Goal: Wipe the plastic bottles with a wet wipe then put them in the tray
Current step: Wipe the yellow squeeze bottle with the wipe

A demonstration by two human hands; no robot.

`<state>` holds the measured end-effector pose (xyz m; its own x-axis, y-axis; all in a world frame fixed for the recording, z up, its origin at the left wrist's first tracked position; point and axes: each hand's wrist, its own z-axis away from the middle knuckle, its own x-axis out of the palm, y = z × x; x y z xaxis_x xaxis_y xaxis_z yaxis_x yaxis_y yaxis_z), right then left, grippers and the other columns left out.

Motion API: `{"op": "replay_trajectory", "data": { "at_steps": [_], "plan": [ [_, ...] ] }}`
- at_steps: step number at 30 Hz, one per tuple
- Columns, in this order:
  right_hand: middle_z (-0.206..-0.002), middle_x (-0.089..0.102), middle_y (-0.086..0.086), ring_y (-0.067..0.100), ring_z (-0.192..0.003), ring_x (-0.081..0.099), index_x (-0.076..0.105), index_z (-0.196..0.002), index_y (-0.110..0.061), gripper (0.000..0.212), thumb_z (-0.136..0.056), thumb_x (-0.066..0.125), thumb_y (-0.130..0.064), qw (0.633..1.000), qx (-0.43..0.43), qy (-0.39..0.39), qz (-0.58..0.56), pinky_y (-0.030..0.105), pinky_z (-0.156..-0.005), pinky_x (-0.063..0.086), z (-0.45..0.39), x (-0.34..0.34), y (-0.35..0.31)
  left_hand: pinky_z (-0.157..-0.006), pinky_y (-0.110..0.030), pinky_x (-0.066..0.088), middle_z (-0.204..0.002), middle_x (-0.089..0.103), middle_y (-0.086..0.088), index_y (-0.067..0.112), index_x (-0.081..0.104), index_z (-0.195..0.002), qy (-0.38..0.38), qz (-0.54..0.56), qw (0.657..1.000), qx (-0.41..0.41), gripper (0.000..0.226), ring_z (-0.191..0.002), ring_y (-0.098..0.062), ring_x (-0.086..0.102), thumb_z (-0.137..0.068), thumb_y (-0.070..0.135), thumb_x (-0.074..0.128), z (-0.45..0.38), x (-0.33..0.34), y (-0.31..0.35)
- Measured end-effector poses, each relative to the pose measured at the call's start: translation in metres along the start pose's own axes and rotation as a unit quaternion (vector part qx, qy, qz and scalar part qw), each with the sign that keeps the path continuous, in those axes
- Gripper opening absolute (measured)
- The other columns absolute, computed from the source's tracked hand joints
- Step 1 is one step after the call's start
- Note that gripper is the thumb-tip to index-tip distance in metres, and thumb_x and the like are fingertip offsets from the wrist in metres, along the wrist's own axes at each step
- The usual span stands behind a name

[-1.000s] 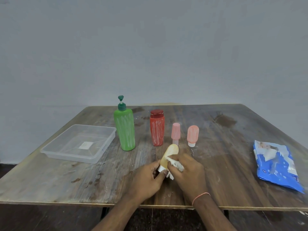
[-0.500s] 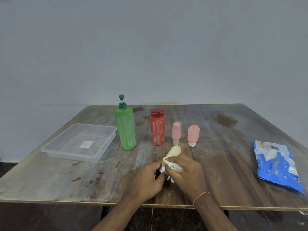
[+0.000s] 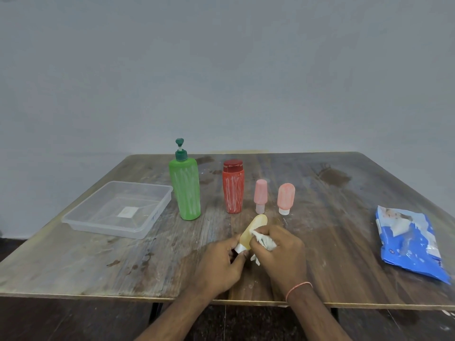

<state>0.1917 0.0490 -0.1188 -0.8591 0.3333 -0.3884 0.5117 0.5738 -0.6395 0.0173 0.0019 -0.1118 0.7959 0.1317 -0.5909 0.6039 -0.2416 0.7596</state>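
While the tray (image 3: 115,210) at the desk's left edge holds no bottles, left hand (image 3: 219,262) grips the yellow bottle (image 3: 253,230) near the front edge, right hand (image 3: 283,252) clutches the wipe (image 3: 264,241) against it; four bottles wait.

plain pale grey-blue wall (image 3: 221,70) is seen filling the upper half, evenly and dimly lit, unmarked. a worn wooden table (image 3: 344,242) is set against it, its top scuffed, streaked with pale residue and marked by dark stains toward the far right. dark floor (image 3: 61,321) is seen below the table's front edge.
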Motion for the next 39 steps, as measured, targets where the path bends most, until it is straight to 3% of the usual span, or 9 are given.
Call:
{"op": "replay_trajectory", "data": {
  "at_steps": [5,8,10,18,22,25,28,33,39],
  "plan": [
    [-0.087,0.076,-0.016,0.003,-0.077,0.07,0.084,-0.1,-0.029,0.022,-0.083,0.089,-0.016,0.999,-0.033,-0.01,-0.009,0.025,-0.066,0.059,-0.0001,-0.0006,-0.0053,-0.074,-0.011,0.05,-0.102,0.077,0.026,0.039,0.068,-0.137,0.001,-0.012,1.0,0.011,0.036,-0.09,0.004,0.072,-0.103,0.029,0.066,0.0016,-0.0014,0.0029],
    [-0.081,0.074,-0.016,0.004,-0.071,0.067,0.08,-0.09,-0.025,0.017,-0.08,0.09,-0.017,1.0,0.004,0.019,0.013,0.025,-0.063,0.056,-0.0019,-0.0011,-0.0035,-0.079,-0.021,0.057,-0.107,0.077,0.027,0.044,0.063,-0.143,0.0,-0.01,1.0,0.011,0.043,-0.094,0.003,0.072,-0.102,0.03,0.066,0.0003,-0.0008,0.002],
    [-0.083,0.073,-0.019,0.002,-0.076,0.069,0.08,-0.091,-0.028,0.018,-0.078,0.089,-0.018,1.0,0.01,-0.011,-0.015,0.026,-0.067,0.057,-0.0003,0.0005,-0.0013,-0.084,-0.026,0.06,-0.108,0.077,0.027,0.043,0.064,-0.141,0.0,-0.002,1.0,0.01,0.042,-0.097,0.004,0.072,-0.102,0.028,0.066,0.0011,-0.0009,0.0019],
    [-0.083,0.074,-0.018,0.002,-0.075,0.069,0.08,-0.092,-0.027,0.01,-0.083,0.083,-0.032,1.0,0.017,0.008,-0.014,0.029,-0.065,0.059,-0.0011,-0.0007,-0.0033,-0.085,-0.029,0.061,-0.108,0.077,0.028,0.044,0.063,-0.142,0.004,-0.004,1.0,0.013,0.043,-0.097,0.004,0.072,-0.103,0.026,0.067,0.0018,-0.0012,0.0051],
    [-0.087,0.076,-0.019,0.003,-0.08,0.071,0.084,-0.099,-0.03,0.016,-0.085,0.087,-0.024,0.999,-0.015,-0.027,-0.034,0.031,-0.068,0.06,-0.0001,0.0,-0.0047,-0.08,-0.033,0.061,-0.102,0.078,0.023,0.039,0.068,-0.136,-0.002,-0.01,1.0,0.01,0.036,-0.089,-0.001,0.073,-0.102,0.028,0.065,0.0017,-0.0004,0.0031],
    [-0.083,0.074,-0.018,0.004,-0.074,0.069,0.081,-0.096,-0.029,0.011,-0.086,0.086,-0.026,1.0,0.014,0.013,-0.003,0.031,-0.063,0.059,-0.0017,-0.0005,-0.0032,-0.075,-0.024,0.058,-0.1,0.078,0.024,0.044,0.064,-0.141,0.006,-0.021,1.0,0.017,0.042,-0.088,0.0,0.073,-0.102,0.027,0.066,0.0011,-0.0011,0.0043],
    [-0.085,0.074,-0.021,0.002,-0.079,0.071,0.081,-0.092,-0.028,0.013,-0.082,0.088,-0.024,1.0,0.019,-0.009,-0.021,0.03,-0.067,0.06,-0.0005,0.0008,-0.0009,-0.073,-0.01,0.05,-0.101,0.076,0.029,0.043,0.066,-0.138,0.01,-0.012,1.0,0.008,0.039,-0.091,0.008,0.07,-0.102,0.027,0.068,0.0019,-0.0013,0.005],
    [-0.084,0.074,-0.022,0.001,-0.077,0.07,0.082,-0.095,-0.028,0.008,-0.087,0.086,-0.028,0.999,0.016,0.008,-0.029,0.029,-0.064,0.059,-0.0024,-0.0008,-0.004,-0.077,-0.014,0.054,-0.103,0.076,0.03,0.046,0.064,-0.14,0.005,-0.014,1.0,0.017,0.043,-0.092,0.004,0.072,-0.102,0.025,0.066,0.0015,-0.0018,0.0048],
    [-0.085,0.075,-0.022,0.002,-0.08,0.072,0.082,-0.09,-0.028,0.012,-0.083,0.089,-0.022,0.998,0.026,-0.014,-0.052,0.026,-0.067,0.06,-0.0021,0.0014,-0.0019,-0.075,-0.004,0.045,-0.104,0.074,0.036,0.056,0.058,-0.137,0.007,0.009,1.0,-0.009,0.046,-0.096,0.013,0.068,-0.103,0.027,0.068,0.0014,-0.0042,0.0072]
  ]
}}
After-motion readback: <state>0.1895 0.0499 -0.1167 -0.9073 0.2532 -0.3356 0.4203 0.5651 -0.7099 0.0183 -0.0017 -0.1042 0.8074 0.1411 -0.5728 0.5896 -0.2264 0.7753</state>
